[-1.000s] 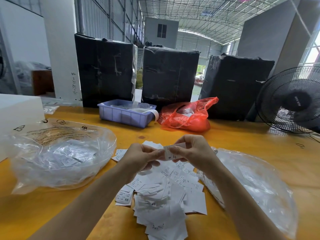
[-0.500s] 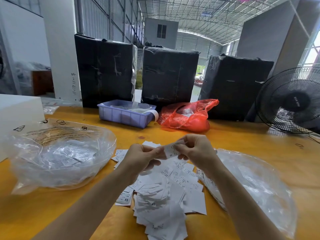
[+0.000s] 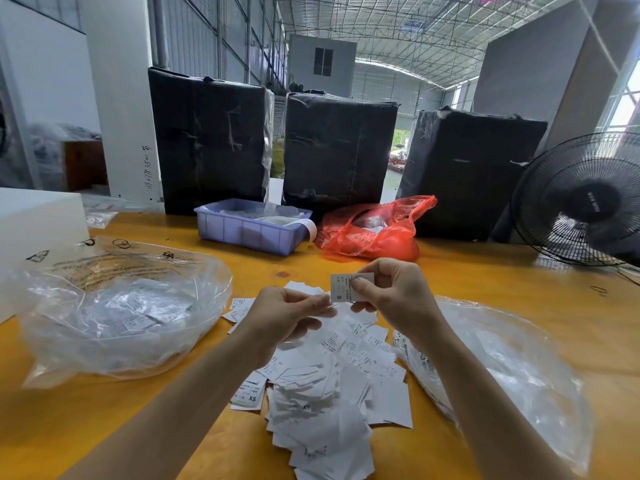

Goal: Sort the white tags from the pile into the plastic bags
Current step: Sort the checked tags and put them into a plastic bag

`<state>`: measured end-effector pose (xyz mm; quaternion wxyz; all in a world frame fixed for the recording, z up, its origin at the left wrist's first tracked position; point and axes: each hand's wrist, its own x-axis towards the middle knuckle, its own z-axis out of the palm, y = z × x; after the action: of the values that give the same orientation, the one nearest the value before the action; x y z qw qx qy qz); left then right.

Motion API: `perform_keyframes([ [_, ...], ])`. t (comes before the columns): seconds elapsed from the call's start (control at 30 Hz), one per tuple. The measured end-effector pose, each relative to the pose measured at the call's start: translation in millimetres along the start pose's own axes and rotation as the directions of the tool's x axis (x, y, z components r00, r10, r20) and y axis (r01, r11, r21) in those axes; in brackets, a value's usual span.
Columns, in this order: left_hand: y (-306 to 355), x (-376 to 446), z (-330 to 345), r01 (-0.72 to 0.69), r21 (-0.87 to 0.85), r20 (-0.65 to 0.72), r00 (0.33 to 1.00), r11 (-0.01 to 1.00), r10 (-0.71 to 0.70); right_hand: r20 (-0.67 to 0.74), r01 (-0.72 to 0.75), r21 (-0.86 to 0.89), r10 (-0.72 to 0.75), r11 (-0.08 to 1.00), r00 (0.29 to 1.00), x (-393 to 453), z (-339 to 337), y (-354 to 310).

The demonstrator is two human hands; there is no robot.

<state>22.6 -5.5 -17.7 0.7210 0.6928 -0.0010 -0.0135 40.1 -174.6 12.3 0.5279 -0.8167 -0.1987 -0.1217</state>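
A pile of white tags [image 3: 322, 386] marked with sizes such as XS lies on the yellow table [image 3: 519, 278] in front of me. My right hand [image 3: 398, 299] pinches one white tag marked S [image 3: 341, 289] and holds it upright above the pile. Just to its left, my left hand [image 3: 284, 317] has thumb and fingertips pressed together on what looks like a thin white tag seen edge-on. A clear plastic bag [image 3: 114, 317] holding several tags lies to the left. A second clear plastic bag [image 3: 502, 368] lies to the right, under my right forearm.
At the back of the table stand a blue tray [image 3: 249, 230], a red plastic bag [image 3: 374, 233] and three black wrapped bales [image 3: 339, 150]. A black fan [image 3: 581, 202] stands at the right edge and a white box [image 3: 38, 220] at the far left.
Both hands held the tag between them before. Now my right hand has pulled the S tag up and to the right, away from my left hand, and turned its face toward me.
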Motion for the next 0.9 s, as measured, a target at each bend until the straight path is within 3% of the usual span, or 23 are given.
perform_keyframes([
  [0.63,0.2,1.5,-2.4,-0.025,-0.006,-0.071,0.997,1.000,0.024,-0.020,-0.029,-0.044,0.028,0.999,0.999,0.5,-2.1,-0.7],
  [0.9,-0.6,1.2,-0.5,-0.055,0.012,-0.095,0.994,0.998,0.056,0.092,-0.116,0.027,0.114,0.993,0.989,-1.6,-2.0,-3.7],
])
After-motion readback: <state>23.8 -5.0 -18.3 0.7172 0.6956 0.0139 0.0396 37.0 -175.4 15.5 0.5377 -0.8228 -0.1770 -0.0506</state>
